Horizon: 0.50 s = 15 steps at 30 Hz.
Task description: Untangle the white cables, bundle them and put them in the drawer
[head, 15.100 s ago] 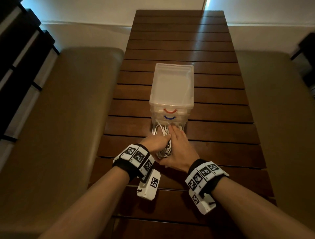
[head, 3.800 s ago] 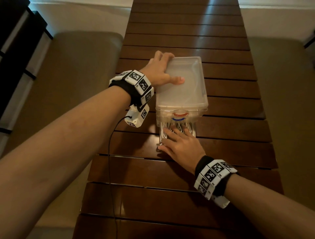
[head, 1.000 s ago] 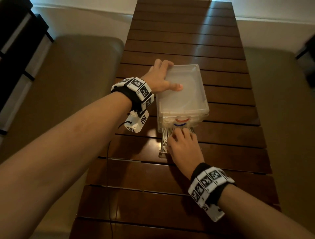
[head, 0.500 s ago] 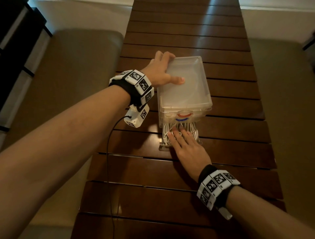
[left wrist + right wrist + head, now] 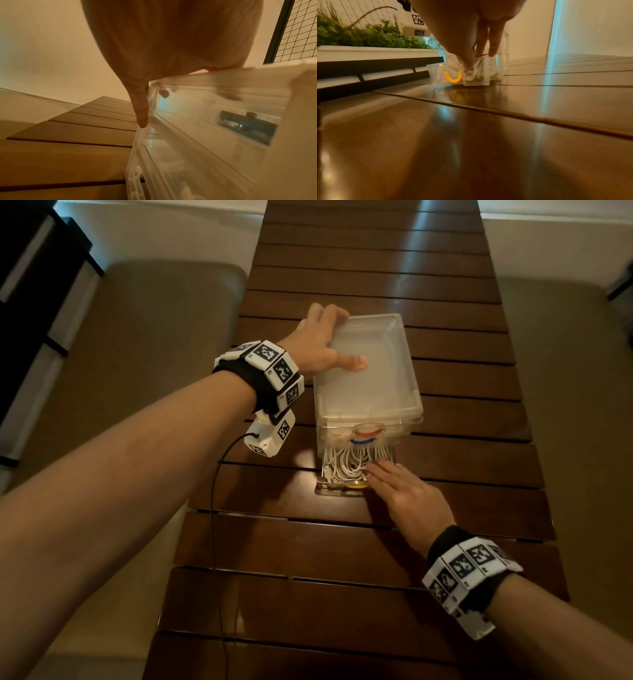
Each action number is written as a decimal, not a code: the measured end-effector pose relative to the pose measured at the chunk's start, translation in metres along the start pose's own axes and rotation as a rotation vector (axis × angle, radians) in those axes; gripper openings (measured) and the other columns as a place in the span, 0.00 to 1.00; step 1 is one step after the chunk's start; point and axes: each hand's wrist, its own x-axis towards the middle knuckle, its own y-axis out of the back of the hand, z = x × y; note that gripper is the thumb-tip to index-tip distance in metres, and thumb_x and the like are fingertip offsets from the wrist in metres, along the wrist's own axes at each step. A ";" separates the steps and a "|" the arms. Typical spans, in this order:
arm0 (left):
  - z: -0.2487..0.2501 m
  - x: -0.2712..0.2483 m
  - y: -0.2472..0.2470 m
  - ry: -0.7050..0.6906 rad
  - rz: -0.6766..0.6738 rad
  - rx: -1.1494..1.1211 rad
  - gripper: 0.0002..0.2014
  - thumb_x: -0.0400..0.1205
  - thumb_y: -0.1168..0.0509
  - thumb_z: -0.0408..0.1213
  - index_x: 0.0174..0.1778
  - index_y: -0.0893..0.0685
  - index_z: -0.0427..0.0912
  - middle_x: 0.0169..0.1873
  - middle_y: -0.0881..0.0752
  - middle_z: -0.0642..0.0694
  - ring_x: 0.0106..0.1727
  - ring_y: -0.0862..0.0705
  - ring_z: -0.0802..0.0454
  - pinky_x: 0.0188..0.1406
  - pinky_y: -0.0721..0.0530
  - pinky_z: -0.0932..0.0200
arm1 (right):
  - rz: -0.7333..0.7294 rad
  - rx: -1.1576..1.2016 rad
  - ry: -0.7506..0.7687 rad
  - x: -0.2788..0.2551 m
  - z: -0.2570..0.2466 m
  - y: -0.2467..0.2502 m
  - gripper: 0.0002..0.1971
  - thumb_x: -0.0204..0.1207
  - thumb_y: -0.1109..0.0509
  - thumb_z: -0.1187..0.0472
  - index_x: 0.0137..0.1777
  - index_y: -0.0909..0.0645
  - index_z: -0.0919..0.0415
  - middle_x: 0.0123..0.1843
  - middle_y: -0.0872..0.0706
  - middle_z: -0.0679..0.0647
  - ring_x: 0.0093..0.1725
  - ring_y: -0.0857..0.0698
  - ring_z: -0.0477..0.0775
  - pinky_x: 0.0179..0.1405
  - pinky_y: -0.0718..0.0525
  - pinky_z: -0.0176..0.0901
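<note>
Slatted dark wooden table (image 5: pixel 376 542) under both hands, with padded benches (image 5: pixel 144 371) along either side. Clear plastic drawer box (image 5: pixel 366 378) standing between the hands, red handle (image 5: pixel 368 433) and blue handle (image 5: pixel 362 442) on its upper drawers, both shut. Thin black wire (image 5: pixel 214 508) hanging from the left wrist unit down across the slats.

Left hand (image 5: pixel 317 344) clamped on the box's far left corner: thumb flat on the lid, fingers curled over the back edge. From the left wrist, one finger (image 5: pixel 141 108) seen running down the clear side wall. Right hand (image 5: pixel 407 496) flat and relaxed, fingers straight, tips pressing down on the white cables (image 5: pixel 346 465).

Cables lying as a loose looped bundle in the bottom drawer (image 5: pixel 337 489), pulled out toward the right wrist. From the head, the drawer's front mostly hidden by that hand; from the right wrist, yellow handle (image 5: pixel 453 78) plain on the clear front, white coils (image 5: pixel 476 73) behind it, fingertips (image 5: pixel 467 63) on top. Green plants (image 5: pixel 368 35) in a white planter visible only there, off to the left hand's side.
</note>
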 end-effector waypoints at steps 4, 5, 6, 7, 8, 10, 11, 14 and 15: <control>0.000 0.000 0.001 -0.003 -0.014 0.002 0.50 0.65 0.29 0.66 0.79 0.39 0.47 0.70 0.37 0.45 0.72 0.32 0.44 0.73 0.28 0.41 | 0.068 -0.014 0.120 0.007 0.016 0.000 0.20 0.73 0.43 0.67 0.55 0.11 0.65 0.58 0.10 0.61 0.59 0.11 0.61 0.59 0.15 0.61; 0.000 0.000 0.001 0.000 -0.014 0.006 0.50 0.65 0.29 0.66 0.79 0.39 0.47 0.70 0.37 0.45 0.72 0.32 0.44 0.73 0.28 0.41 | 0.069 -0.022 0.116 0.008 0.016 0.001 0.21 0.74 0.45 0.65 0.54 0.11 0.64 0.58 0.09 0.60 0.59 0.11 0.60 0.58 0.14 0.59; 0.000 0.000 0.001 0.001 -0.017 0.007 0.50 0.65 0.29 0.66 0.79 0.39 0.47 0.70 0.37 0.45 0.71 0.32 0.44 0.73 0.27 0.41 | 0.080 -0.030 0.106 0.008 0.015 0.000 0.21 0.74 0.46 0.64 0.53 0.10 0.63 0.57 0.09 0.60 0.58 0.10 0.59 0.57 0.14 0.57; 0.000 0.000 0.001 0.000 -0.017 0.002 0.49 0.66 0.29 0.65 0.79 0.39 0.47 0.70 0.37 0.46 0.71 0.32 0.44 0.73 0.27 0.41 | 0.087 -0.031 0.092 0.008 0.012 -0.001 0.21 0.74 0.46 0.64 0.52 0.10 0.63 0.56 0.09 0.59 0.57 0.10 0.58 0.56 0.14 0.56; 0.001 0.000 0.001 -0.002 -0.013 0.000 0.49 0.66 0.28 0.65 0.79 0.39 0.47 0.70 0.37 0.46 0.71 0.32 0.44 0.73 0.28 0.41 | 0.094 -0.027 0.083 0.010 0.010 -0.001 0.21 0.74 0.46 0.63 0.51 0.10 0.62 0.54 0.08 0.58 0.55 0.09 0.57 0.55 0.13 0.54; 0.002 -0.001 0.000 0.000 -0.005 0.004 0.49 0.65 0.28 0.65 0.78 0.39 0.46 0.69 0.37 0.46 0.71 0.32 0.44 0.73 0.28 0.41 | 0.094 -0.010 0.069 0.017 0.005 0.000 0.21 0.72 0.46 0.64 0.46 0.09 0.61 0.49 0.07 0.57 0.50 0.08 0.56 0.53 0.13 0.50; 0.002 -0.001 0.001 0.006 -0.002 0.005 0.50 0.65 0.29 0.66 0.78 0.38 0.46 0.69 0.37 0.46 0.71 0.31 0.44 0.74 0.28 0.41 | 0.098 -0.009 0.065 0.021 0.005 0.000 0.21 0.72 0.46 0.64 0.44 0.09 0.61 0.46 0.07 0.57 0.48 0.08 0.55 0.51 0.13 0.48; 0.004 -0.002 0.002 0.016 -0.001 0.012 0.50 0.64 0.29 0.66 0.78 0.39 0.45 0.70 0.36 0.45 0.71 0.31 0.44 0.74 0.29 0.41 | 0.120 -0.015 0.063 0.023 0.004 0.002 0.19 0.73 0.45 0.64 0.45 0.10 0.61 0.47 0.07 0.56 0.48 0.09 0.55 0.52 0.15 0.46; 0.005 -0.002 0.002 0.015 -0.006 0.014 0.49 0.66 0.28 0.64 0.79 0.39 0.45 0.70 0.36 0.45 0.72 0.31 0.44 0.74 0.29 0.42 | 0.134 -0.016 0.061 0.023 0.004 0.003 0.19 0.74 0.45 0.64 0.47 0.10 0.61 0.49 0.08 0.57 0.49 0.09 0.56 0.53 0.15 0.47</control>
